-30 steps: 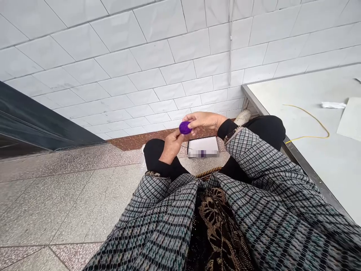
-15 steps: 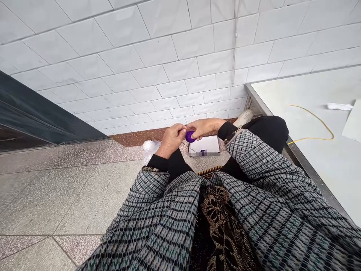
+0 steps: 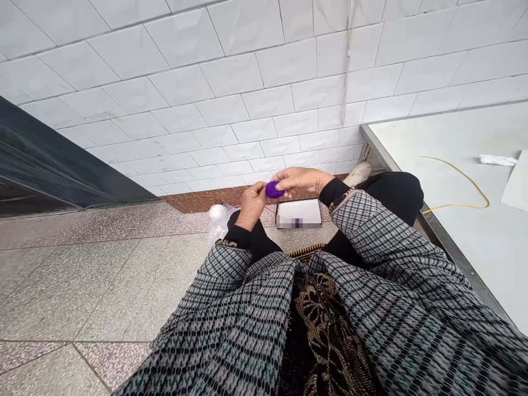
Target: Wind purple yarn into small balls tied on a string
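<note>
1. The left hand (image 3: 252, 201) has its fingertips closed at the ball's left edge; what they pinch, I cannot tell.
2. The small, rounded purple ball, apparently yarn (image 3: 273, 190), sits between the hands – likely light, soft, not slippery, best held lightly round its sides. No end points anywhere clearly; any long axis runs roughly left-right.
3. The right hand (image 3: 300, 180) pinches its right side.
</note>
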Available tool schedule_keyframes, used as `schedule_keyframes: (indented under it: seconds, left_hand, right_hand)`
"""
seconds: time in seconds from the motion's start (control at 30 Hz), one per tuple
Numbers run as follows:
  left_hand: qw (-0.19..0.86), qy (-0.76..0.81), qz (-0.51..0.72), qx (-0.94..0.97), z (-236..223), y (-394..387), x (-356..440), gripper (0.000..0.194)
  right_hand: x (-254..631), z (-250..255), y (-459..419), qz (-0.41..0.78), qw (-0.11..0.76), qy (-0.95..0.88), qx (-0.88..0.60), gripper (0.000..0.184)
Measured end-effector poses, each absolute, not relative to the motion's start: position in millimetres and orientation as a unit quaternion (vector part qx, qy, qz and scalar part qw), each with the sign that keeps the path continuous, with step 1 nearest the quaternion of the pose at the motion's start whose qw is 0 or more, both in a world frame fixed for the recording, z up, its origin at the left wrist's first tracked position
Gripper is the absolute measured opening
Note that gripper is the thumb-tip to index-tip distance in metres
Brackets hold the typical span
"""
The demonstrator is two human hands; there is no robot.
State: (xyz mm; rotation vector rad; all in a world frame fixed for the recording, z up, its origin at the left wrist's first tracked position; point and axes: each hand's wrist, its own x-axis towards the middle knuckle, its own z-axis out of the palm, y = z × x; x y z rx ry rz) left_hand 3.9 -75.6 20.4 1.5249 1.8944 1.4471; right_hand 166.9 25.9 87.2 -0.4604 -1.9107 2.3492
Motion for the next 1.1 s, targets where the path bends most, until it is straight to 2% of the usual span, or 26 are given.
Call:
schedule_keyframes:
  seconds: [0.1, 0.17, 0.27, 0.3, 0.33, 0.4, 0.43, 0.53, 0.6, 0.67, 0.73, 0.8, 0.83, 0.9, 0.97, 1.1]
  left_hand:
    - [0.209, 0.642, 0.426, 0.602, 16, -79, 15, 0.020]
    - [0.226, 0.604, 0.355, 0.677, 21, -83, 22, 0.021]
    - [0.173, 0.587, 0.332, 0.718, 37, -87, 21, 0.021]
    - [0.146, 0.599, 0.349, 0.706, 42, -87, 16, 0.019]
    - [0.125, 0.613, 0.369, 0.687, 46, -86, 11, 0.018]
    - [0.111, 0.640, 0.412, 0.639, 47, -82, -1, 0.015]
    - [0.120, 0.650, 0.433, 0.612, 45, -80, -5, 0.015]
    - [0.182, 0.656, 0.461, 0.569, 32, -77, -3, 0.019]
    - [0.224, 0.624, 0.419, 0.620, 26, -79, 9, 0.019]
    - [0.228, 0.586, 0.362, 0.688, 28, -83, 21, 0.020]
    - [0.190, 0.572, 0.330, 0.726, 37, -87, 27, 0.021]
    - [0.134, 0.590, 0.341, 0.720, 47, -88, 23, 0.020]
    - [0.109, 0.606, 0.358, 0.702, 51, -87, 18, 0.018]
    - [0.084, 0.638, 0.399, 0.654, 53, -84, 6, 0.017]
    - [0.110, 0.662, 0.430, 0.604, 47, -81, -3, 0.017]
    - [0.193, 0.662, 0.421, 0.589, 26, -78, 6, 0.018]
  right_hand:
    - [164, 91, 30, 0.745, 0.151, -0.621, -0.193, 0.012]
    - [161, 88, 33, 0.666, 0.177, -0.672, -0.272, 0.018]
    - [161, 79, 36, 0.482, 0.126, -0.801, -0.332, 0.029]
    - [162, 77, 35, 0.469, 0.063, -0.828, -0.302, 0.029]
    - [164, 76, 34, 0.484, 0.003, -0.836, -0.257, 0.026]
    - [167, 78, 30, 0.572, -0.055, -0.803, -0.159, 0.023]
    - [169, 80, 28, 0.620, -0.034, -0.773, -0.132, 0.023]
    - [169, 89, 27, 0.714, 0.127, -0.675, -0.135, 0.024]
    - [165, 89, 31, 0.721, 0.215, -0.634, -0.179, 0.028]
    - [162, 85, 36, 0.675, 0.251, -0.653, -0.233, 0.038]
    - [159, 77, 40, 0.567, 0.226, -0.743, -0.275, 0.040]
    - [159, 71, 40, 0.480, 0.132, -0.824, -0.269, 0.032]
    - [161, 70, 38, 0.476, 0.071, -0.842, -0.245, 0.028]
    - [165, 72, 33, 0.546, -0.016, -0.819, -0.177, 0.026]
    - [169, 79, 28, 0.649, -0.012, -0.749, -0.132, 0.026]
    - [171, 93, 26, 0.750, 0.119, -0.631, -0.156, 0.013]
